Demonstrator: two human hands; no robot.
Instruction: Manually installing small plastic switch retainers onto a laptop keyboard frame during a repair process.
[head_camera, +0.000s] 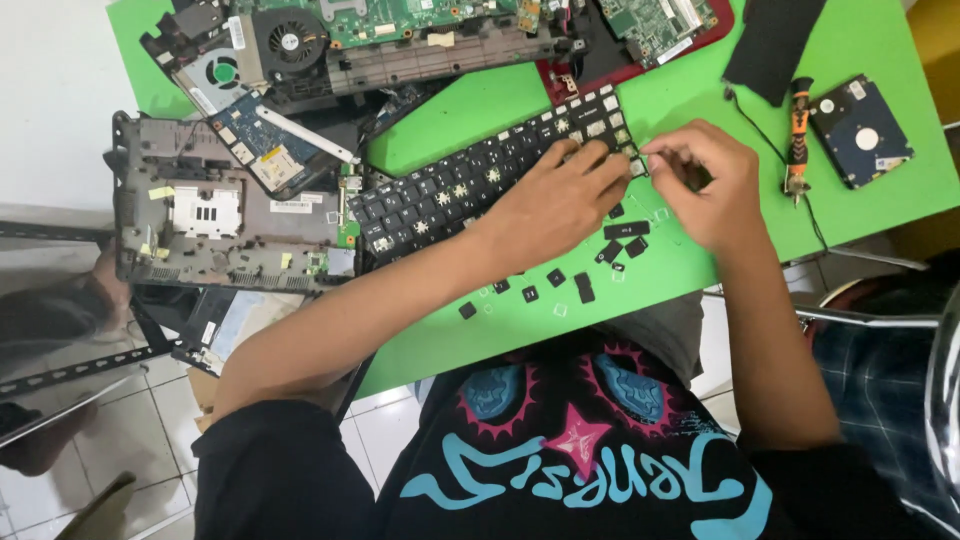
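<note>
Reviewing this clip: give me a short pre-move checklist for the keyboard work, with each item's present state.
1. Left hand steadies the black laptop keyboard: ok, it lies flat on the keys.
2. Right hand at the keyboard's right end: ok, fingertips pinch there; what they hold, cannot tell.
3. Keyboard fully on the green table: ok.
4. Loose black keycaps away from the table edge: not ok, several lie near the front edge.
5. Orange-handled tool within reach: ok, it lies just right of the right hand.
6. Hard drive clear of the work: ok, apart at the far right.
</note>
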